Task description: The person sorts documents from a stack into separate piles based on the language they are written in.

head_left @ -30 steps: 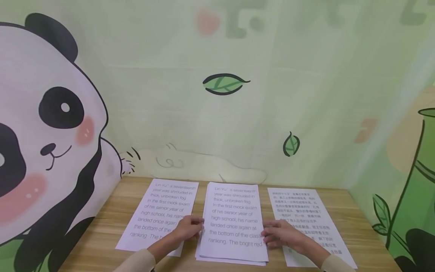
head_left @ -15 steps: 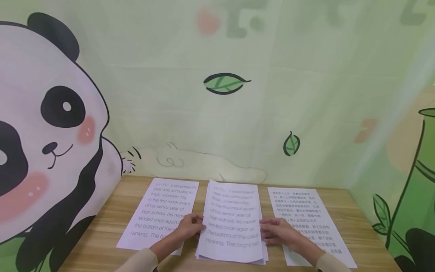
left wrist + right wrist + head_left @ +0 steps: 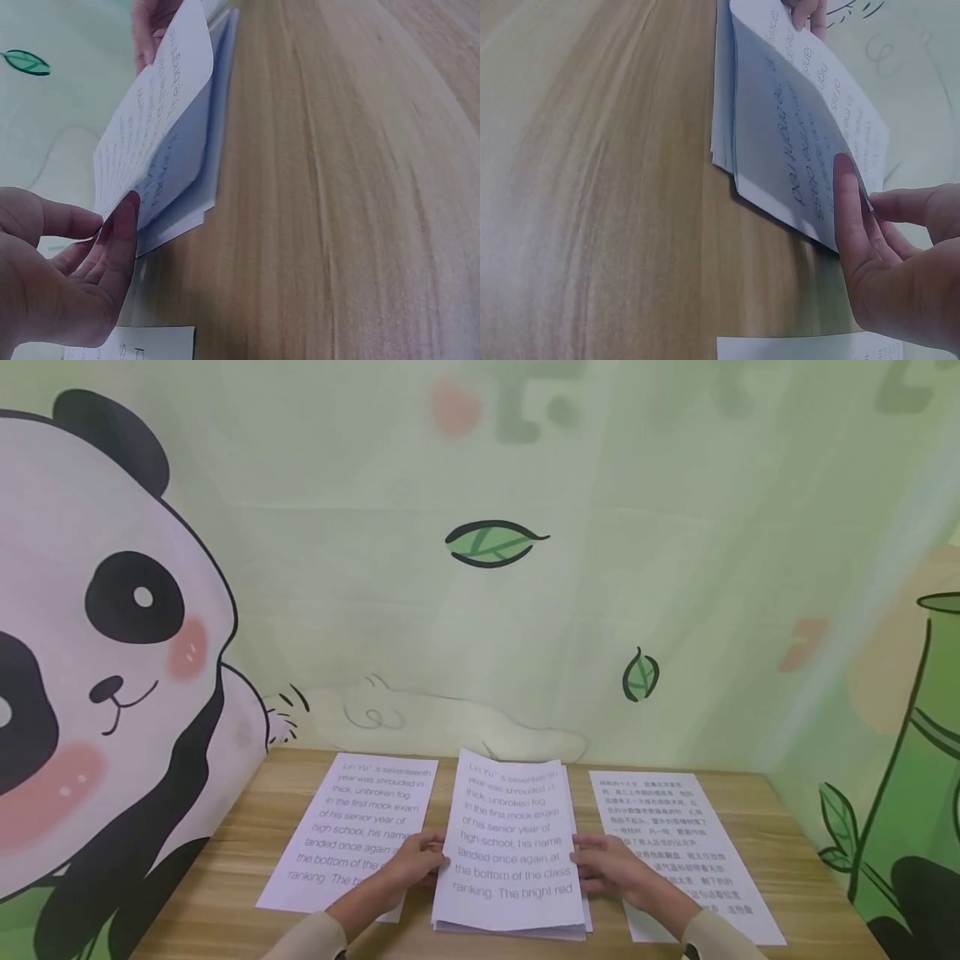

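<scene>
In the head view a printed sheet [image 3: 510,827] with English text is lifted a little off a stack of paper [image 3: 172,223] in the middle of the table. My left hand [image 3: 412,867] pinches the sheet's left edge between thumb and fingers. The right edge is pinched by my right hand [image 3: 618,870], thumb above and fingers beneath. Both wrist views show the sheet bowed, with a gap under it and its print showing through from behind. The stack below is mostly covered.
Left of the stack lies another English sheet [image 3: 352,827], partly under the left hand. A sheet with Chinese text [image 3: 667,818] lies to the right, partly behind the right hand. The wooden table [image 3: 225,868] meets a green panda-printed backdrop [image 3: 360,610] at the rear.
Both hands have taken hold of the top sheet at its sides. It has risen off the stack, bending, and its top edge has shifted slightly up and left.
</scene>
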The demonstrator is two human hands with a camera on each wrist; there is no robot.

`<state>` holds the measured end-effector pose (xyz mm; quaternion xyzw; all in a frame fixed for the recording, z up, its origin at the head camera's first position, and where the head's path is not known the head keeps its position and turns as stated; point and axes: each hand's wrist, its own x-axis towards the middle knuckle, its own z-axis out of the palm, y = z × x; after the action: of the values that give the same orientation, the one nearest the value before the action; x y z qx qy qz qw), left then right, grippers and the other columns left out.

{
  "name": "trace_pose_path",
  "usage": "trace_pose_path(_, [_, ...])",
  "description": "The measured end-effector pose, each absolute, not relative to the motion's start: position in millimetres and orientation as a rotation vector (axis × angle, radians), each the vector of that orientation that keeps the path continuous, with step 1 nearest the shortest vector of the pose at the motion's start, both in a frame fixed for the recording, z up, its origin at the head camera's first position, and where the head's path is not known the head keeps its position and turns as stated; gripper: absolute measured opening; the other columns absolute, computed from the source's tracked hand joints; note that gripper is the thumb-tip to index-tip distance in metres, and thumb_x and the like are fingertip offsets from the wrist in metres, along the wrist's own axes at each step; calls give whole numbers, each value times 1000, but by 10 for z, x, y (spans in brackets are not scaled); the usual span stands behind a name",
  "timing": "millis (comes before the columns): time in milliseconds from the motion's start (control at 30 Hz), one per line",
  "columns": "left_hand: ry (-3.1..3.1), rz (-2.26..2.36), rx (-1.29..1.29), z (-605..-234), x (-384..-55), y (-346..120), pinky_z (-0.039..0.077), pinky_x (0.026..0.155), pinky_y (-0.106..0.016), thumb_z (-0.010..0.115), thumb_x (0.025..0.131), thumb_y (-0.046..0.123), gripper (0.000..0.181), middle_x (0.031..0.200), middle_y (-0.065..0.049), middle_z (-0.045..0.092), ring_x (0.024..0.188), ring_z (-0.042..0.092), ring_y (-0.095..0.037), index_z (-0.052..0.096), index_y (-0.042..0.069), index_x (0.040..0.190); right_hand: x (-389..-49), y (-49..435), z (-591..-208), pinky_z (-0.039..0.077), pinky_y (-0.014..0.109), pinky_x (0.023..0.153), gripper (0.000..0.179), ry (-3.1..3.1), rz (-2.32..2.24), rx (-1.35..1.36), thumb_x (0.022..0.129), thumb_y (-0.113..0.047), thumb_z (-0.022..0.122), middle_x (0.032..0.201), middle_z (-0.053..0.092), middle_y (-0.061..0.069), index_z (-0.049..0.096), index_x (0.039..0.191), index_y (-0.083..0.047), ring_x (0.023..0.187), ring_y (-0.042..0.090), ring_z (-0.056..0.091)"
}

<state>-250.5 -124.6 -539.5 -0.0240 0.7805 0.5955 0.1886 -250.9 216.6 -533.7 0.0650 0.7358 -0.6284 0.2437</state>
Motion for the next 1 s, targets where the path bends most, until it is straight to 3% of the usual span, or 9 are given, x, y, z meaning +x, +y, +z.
trace_pose_path(233, [2176, 1689, -60, -5323, -2533, -1299, 59, 88, -41, 58, 91, 3, 55, 130, -27, 66, 100, 72, -25, 46, -12, 142, -2482, 2181, -5235, 62, 41, 89, 68, 2033, -1783, 131, 95, -13, 65, 121, 70, 20, 36, 150, 12, 103, 26, 73])
trace_pose_path(533, [2118, 1767, -10, -5313, -2506, -1436, 60, 87, -43, 55, 92, 1, 45, 123, -24, 70, 98, 73, -27, 50, -10, 136, -2484, 2134, -5174, 61, 39, 91, 67, 1969, -1853, 54, 95, -12, 65, 115, 73, 13, 36, 149, 14, 103, 22, 72])
trace_pose_path(833, [2155, 1769, -54, -5177, -2499, -1557, 59, 85, -40, 56, 93, 3, 51, 117, -18, 69, 92, 68, -20, 48, -8, 142, -2511, 2022, -5074, 59, 41, 97, 68, 1953, -1894, 120, 94, -12, 68, 129, 66, 23, 38, 151, 8, 109, 25, 70])
trace_pose_path(1000, [2178, 1767, -78, -5125, -2513, -1624, 60, 86, -40, 57, 93, 3, 50, 116, -17, 67, 93, 68, -20, 50, -7, 142, -2525, 1965, -5026, 58, 42, 98, 67, 1906, -1925, 94, 94, -10, 68, 127, 67, 21, 38, 151, 8, 107, 24, 70])
